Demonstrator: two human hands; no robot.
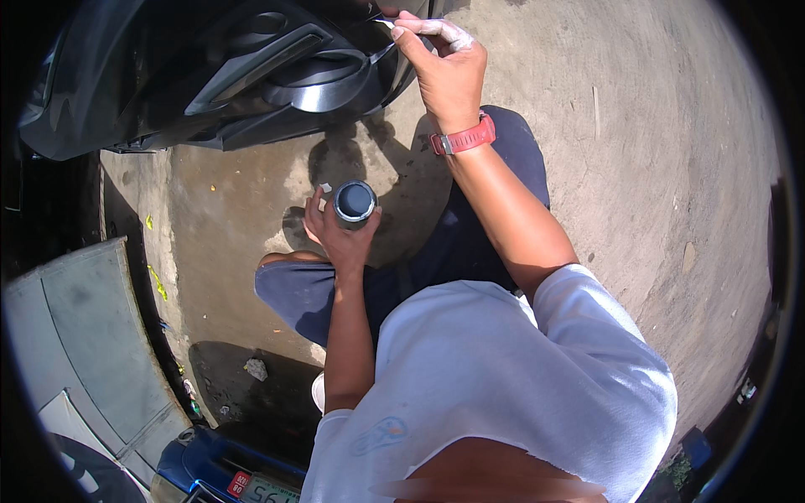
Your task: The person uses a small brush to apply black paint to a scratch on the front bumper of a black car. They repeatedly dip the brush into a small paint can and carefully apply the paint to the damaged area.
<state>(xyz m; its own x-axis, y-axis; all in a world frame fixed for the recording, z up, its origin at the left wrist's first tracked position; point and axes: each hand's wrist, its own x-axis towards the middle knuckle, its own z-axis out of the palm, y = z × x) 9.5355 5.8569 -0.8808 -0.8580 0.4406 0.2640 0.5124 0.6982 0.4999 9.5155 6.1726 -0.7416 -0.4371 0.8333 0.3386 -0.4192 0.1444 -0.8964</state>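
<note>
One half-curled grip, the left hand [339, 241], wraps the near can [355, 202]; the right hand [454, 70] pinches a pale thing [386, 23] by the far black panel [323, 94]. Tilting could spill any contents.

You've got two hands in play, your left hand [340, 241] and right hand [453, 71]! That's one cylindrical container [355, 201], one thin pale piece [385, 23], one red wristband [468, 136], one black bumper [176, 105], one pale lump [256, 369], one licence plate [272, 492], and, count them, at least two yellow scraps [158, 283] on your left!
</note>
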